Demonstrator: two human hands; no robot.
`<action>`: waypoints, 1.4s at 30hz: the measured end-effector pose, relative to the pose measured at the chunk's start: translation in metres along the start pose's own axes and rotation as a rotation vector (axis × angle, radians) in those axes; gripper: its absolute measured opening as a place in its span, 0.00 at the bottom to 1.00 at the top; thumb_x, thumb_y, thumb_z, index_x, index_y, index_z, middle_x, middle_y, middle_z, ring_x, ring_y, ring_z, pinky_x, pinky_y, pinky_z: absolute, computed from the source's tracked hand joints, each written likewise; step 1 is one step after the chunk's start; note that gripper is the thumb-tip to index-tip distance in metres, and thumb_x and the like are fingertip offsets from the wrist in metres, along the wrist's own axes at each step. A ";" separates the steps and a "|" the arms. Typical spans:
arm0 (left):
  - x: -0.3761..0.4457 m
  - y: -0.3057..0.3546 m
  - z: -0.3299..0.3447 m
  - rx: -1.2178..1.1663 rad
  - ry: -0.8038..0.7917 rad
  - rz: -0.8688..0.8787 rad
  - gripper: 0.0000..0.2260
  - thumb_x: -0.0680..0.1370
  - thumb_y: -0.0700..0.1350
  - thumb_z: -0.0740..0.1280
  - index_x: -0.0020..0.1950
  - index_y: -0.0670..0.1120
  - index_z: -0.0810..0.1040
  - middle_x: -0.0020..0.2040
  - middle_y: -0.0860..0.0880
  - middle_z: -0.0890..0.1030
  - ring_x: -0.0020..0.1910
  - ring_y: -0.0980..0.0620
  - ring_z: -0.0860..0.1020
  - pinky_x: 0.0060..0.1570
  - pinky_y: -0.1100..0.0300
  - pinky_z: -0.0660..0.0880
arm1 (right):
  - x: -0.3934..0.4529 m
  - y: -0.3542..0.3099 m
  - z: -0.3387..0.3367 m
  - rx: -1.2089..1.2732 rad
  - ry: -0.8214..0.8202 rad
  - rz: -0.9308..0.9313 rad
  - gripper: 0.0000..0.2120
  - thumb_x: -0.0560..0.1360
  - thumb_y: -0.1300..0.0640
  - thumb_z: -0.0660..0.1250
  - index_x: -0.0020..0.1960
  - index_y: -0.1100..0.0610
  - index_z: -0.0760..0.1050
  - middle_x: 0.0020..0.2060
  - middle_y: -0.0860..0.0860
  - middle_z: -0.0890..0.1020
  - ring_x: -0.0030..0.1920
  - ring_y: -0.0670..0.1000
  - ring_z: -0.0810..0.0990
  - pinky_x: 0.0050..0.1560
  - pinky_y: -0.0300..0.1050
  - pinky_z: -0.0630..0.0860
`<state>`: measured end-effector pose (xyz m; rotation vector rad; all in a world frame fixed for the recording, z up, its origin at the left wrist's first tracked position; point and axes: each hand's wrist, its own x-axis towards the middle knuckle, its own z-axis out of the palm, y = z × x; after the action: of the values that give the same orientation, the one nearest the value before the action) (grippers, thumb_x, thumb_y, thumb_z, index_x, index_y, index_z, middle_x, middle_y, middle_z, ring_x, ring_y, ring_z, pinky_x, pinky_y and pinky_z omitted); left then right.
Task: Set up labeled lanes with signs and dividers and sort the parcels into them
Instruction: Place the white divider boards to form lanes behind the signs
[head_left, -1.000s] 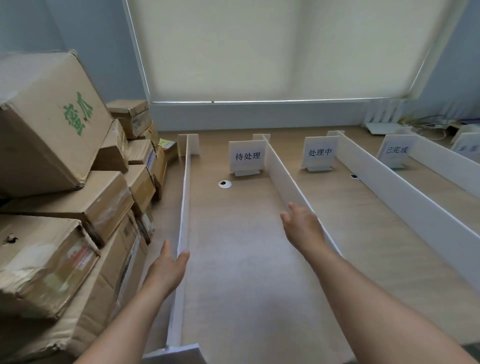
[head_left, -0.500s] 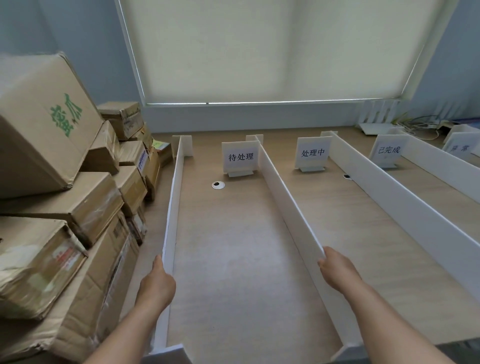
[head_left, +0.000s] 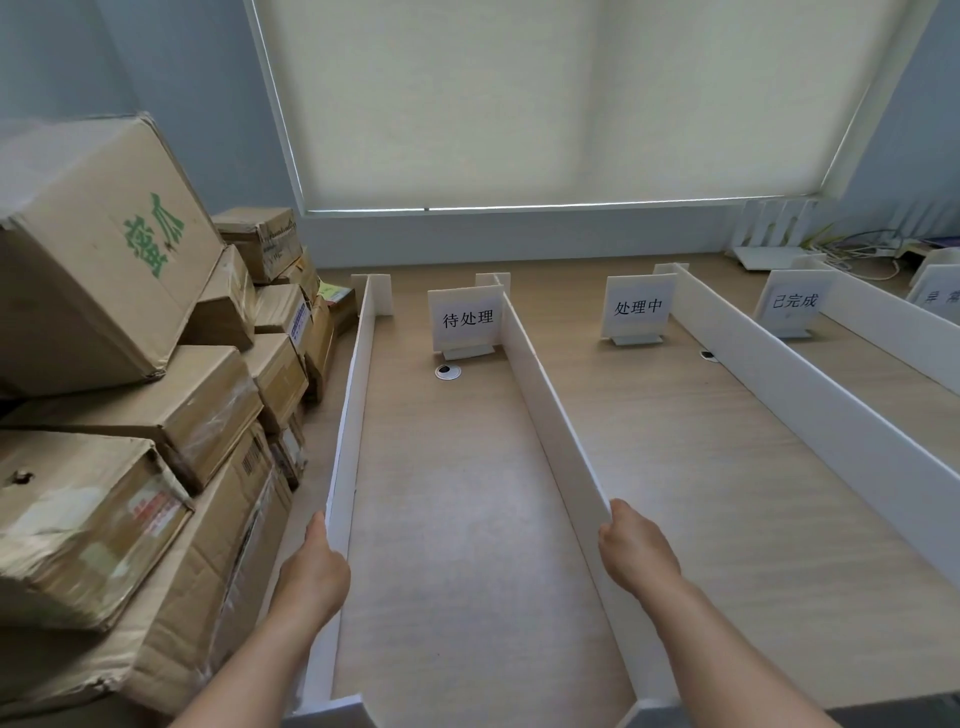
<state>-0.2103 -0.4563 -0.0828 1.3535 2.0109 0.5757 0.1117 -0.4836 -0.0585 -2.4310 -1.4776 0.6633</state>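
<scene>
Long white dividers stand upright on a wooden table (head_left: 675, 467) and mark out lanes. My left hand (head_left: 314, 569) grips the top edge of the leftmost divider (head_left: 353, 415) near its front end. My right hand (head_left: 636, 551) grips the top edge of the second divider (head_left: 545, 395). White signs stand at the far ends of the lanes: 待处理 (head_left: 466, 318), 处理中 (head_left: 638, 306) and 已完成 (head_left: 794, 300). A stack of brown cardboard parcels (head_left: 130, 389) is piled at the left, outside the lanes.
A third divider (head_left: 810, 395) and a fourth divider (head_left: 893, 325) stand to the right. A cable grommet (head_left: 447, 371) sits in the first lane. A partly cut-off sign (head_left: 940, 296), white racks and cables lie at the far right. A window blind hangs behind.
Both hands drew back toward me along the dividers and now grip their top edges near the front. The view has shifted slightly.
</scene>
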 end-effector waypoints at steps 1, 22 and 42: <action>0.000 -0.001 -0.001 0.003 -0.002 0.000 0.28 0.77 0.36 0.51 0.76 0.51 0.55 0.66 0.42 0.72 0.52 0.45 0.74 0.49 0.54 0.73 | -0.003 -0.003 0.001 0.005 0.005 0.010 0.13 0.78 0.62 0.50 0.59 0.59 0.68 0.56 0.58 0.77 0.53 0.59 0.77 0.44 0.44 0.68; -0.005 0.001 -0.010 -0.020 -0.042 0.025 0.26 0.79 0.37 0.51 0.76 0.52 0.54 0.65 0.43 0.73 0.51 0.46 0.72 0.44 0.56 0.70 | -0.006 0.000 -0.014 -0.012 0.093 0.026 0.13 0.78 0.62 0.50 0.58 0.59 0.69 0.55 0.58 0.78 0.53 0.59 0.77 0.44 0.44 0.68; -0.008 0.006 -0.018 0.002 -0.029 -0.013 0.27 0.79 0.35 0.53 0.77 0.50 0.55 0.72 0.43 0.67 0.68 0.40 0.67 0.66 0.47 0.66 | 0.033 0.043 -0.024 -0.026 0.056 0.068 0.11 0.77 0.62 0.52 0.55 0.58 0.69 0.54 0.61 0.77 0.53 0.61 0.76 0.46 0.46 0.69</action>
<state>-0.2170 -0.4609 -0.0639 1.3418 1.9963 0.5454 0.1697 -0.4738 -0.0641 -2.5077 -1.3964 0.5874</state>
